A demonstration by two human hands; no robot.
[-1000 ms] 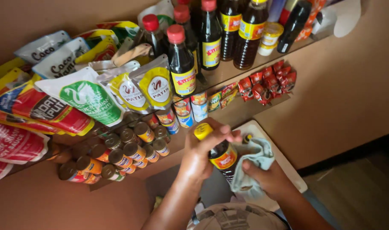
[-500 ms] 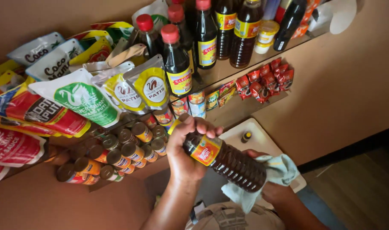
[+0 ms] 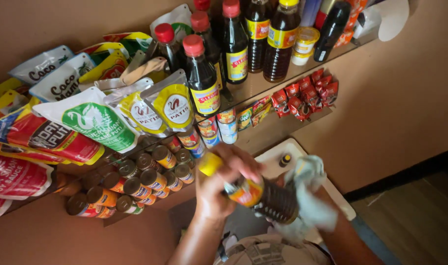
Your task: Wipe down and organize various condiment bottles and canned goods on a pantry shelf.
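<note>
My left hand (image 3: 224, 184) is wrapped around the neck of a dark sauce bottle (image 3: 261, 196), which lies tilted, its yellow cap (image 3: 209, 164) toward 10 o'clock. My right hand (image 3: 307, 206) clutches a pale cloth (image 3: 310, 194) against the bottle's base. Risk: blurred, slick glass could slip onto the tins (image 3: 135, 186) at 9 o'clock.

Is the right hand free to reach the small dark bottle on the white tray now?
Probably not at once. The right hand is occupied: it holds a pale cloth against the dark sauce bottle. The small dark bottle stands uncovered on the white tray, close by.
</note>
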